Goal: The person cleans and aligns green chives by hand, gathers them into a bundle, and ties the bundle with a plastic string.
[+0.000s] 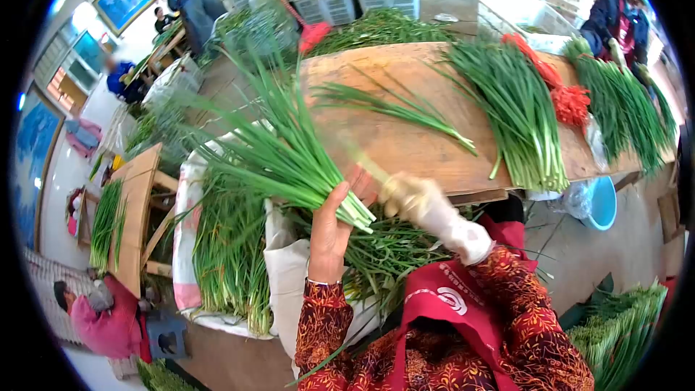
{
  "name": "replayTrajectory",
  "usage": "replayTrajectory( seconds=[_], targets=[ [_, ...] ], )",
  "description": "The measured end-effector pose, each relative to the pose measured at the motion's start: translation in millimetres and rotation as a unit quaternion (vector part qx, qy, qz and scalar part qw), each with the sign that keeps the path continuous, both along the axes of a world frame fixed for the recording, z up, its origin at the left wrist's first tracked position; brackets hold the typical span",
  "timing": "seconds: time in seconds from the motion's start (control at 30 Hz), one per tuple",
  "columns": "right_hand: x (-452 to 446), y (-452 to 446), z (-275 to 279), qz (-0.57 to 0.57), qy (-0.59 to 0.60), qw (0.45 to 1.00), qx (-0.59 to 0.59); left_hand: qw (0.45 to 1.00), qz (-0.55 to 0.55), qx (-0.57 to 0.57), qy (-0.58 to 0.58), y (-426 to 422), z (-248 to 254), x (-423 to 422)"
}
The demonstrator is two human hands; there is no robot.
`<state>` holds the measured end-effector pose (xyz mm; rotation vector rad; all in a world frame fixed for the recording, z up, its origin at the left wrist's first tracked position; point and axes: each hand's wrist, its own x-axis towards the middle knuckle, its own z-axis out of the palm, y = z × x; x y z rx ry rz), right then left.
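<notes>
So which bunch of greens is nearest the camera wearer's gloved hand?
The fanned-out bunch held in the bare left hand, its pale ends beside the gloved right hand; the bunches to its right lie on the wooden table, farther away.

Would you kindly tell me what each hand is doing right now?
Left hand: closed, holding a bunch of garlic chives near the pale stem ends.
Right hand: gloved; blur at the fingertips, so whether it holds anything cannot be told.

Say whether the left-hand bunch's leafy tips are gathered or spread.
Spread: the green bunch fans out beyond the left hand.
</notes>
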<state>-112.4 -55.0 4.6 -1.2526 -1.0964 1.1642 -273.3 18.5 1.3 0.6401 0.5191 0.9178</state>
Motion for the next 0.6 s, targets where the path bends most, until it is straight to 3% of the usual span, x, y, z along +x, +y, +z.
replayTrajectory(
  seconds=[0.03,0.07,0.13,0.17,0.2,0.23,0.27,0.33,0.37,0.43,0.6],
  targets=[
    [-5,-3,5,0.044,-0.118,0.992,-0.018,1.0,-0.013,-0.019,-0.02,-1,-8,5],
    [-13,-3,-6,0.046,-0.116,0.992,-0.018,0.999,-0.018,-0.023,-0.025,-4,-13,9],
    [1,-4,-4,0.116,-0.227,0.964,-0.077,0.993,0.0,-0.061,-0.098,-6,-30,8],
    [13,-4,29,0.182,-0.335,0.915,-0.135,0.985,0.01,-0.084,-0.148,-4,-38,4],
    [26,-3,6,0.049,-0.432,0.9,0.027,0.98,0.019,-0.1,-0.172,-2,-34,1],
    [53,1,-10,-0.011,-0.468,0.879,0.085,0.983,-0.007,-0.065,-0.169,5,-36,-9],
    [73,9,-13,-0.129,-0.46,0.873,0.095,0.967,-0.013,-0.076,-0.243,12,-34,-15],
    [106,20,13,-0.157,-0.598,0.786,-0.021,0.915,-0.003,-0.14,-0.379,12,-13,-16],
    [125,26,-6,-0.179,-0.652,0.737,-0.024,0.913,-0.013,-0.136,-0.385,10,-4,-16],
    [149,32,-33,-0.161,-0.702,0.693,-0.02,0.908,-0.03,-0.129,-0.398,8,4,-14],
    [147,36,-17,-0.246,-0.622,0.742,0.053,0.991,0.024,-0.001,-0.135,-8,-5,-9]
  ],
)
